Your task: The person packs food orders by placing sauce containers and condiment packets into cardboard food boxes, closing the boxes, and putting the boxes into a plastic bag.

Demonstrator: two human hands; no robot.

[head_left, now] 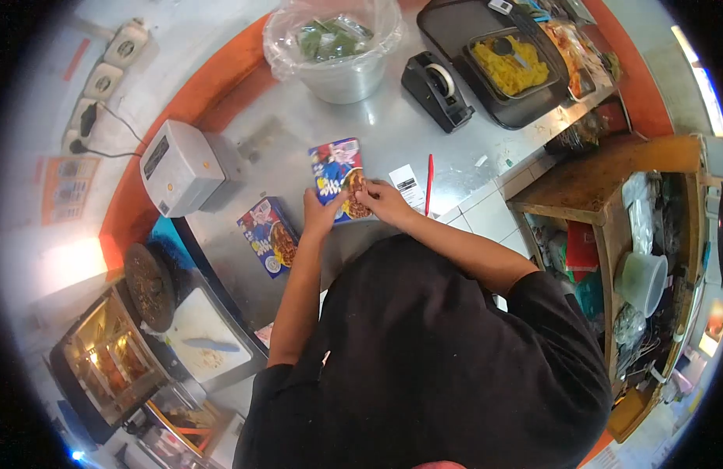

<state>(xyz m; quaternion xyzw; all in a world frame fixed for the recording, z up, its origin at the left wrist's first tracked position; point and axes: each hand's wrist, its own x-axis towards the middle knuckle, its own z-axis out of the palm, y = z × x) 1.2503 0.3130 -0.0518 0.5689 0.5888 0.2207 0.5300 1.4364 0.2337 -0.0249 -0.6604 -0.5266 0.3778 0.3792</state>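
- Food carton (331, 162) gripped at lower left by left hand (321, 213), fingers partly closed.
- Carton held over steel counter (381, 125); judged light, stiff, crushable; best grasped by side edges.
- Lower right pinched by right hand (385, 204).

Orange-and-white wall (197, 86); metal-topped counter (275, 152); white tiled floor (486, 213); open wooden cabinet (603, 184), crammed shelves.

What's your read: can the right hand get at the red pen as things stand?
Probably yes: the red pen lies uncovered near the right hand, with only a flat paper beside it. That hand is on the box, though, so it would likely need to let go.
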